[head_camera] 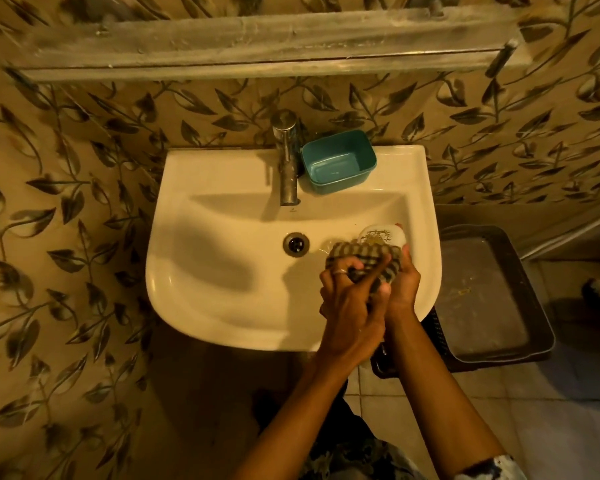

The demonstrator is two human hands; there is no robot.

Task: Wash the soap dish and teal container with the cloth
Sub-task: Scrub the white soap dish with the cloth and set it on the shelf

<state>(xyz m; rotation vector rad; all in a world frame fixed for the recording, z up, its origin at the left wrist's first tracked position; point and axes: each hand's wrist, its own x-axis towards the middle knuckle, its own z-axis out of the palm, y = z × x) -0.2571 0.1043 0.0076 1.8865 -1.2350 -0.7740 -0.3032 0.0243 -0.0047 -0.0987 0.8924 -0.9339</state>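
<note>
Over the right side of the white sink [222,306], my right hand [402,282] holds a white soap dish [383,236] with a gold pattern, tilted toward me. My left hand [347,303] presses a checked cloth [361,259] against the near part of the dish, so only the dish's far half shows. The teal container [338,161] stands upright and open on the sink's back ledge, just right of the tap, apart from both hands.
A metal tap [286,161] rises at the back centre of the sink, with the drain [296,243] below it. A dark plastic bin [489,292] stands right of the sink. A dusty shelf [257,43] runs along the leaf-patterned wall above.
</note>
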